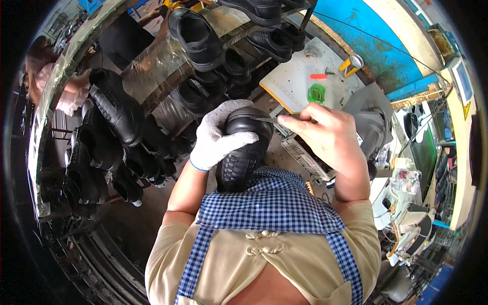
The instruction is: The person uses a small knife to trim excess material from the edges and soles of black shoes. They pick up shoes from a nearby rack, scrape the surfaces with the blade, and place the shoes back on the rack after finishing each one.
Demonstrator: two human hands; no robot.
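Note:
My left hand (216,134), in a white knitted glove, is wrapped round the toe end of a black lace-up shoe (245,157). The toe points away from me, and the heel end rests against my blue checked apron (269,203). Bare and coming in from the right, my right hand (328,132) pinches a thin metal blade (267,120). The blade's tip reaches the rim of the sole at the toe. Whether it is a knife or another flat tool cannot be made out.
Racks with several black shoes (117,109) stand at the left and ahead. A white tabletop (290,76) ahead right bears a yellow can (351,65), a green object (315,93) and a red strip (318,77). Grey machinery (371,117) stands beyond my right hand. Another person (58,84) is at far left.

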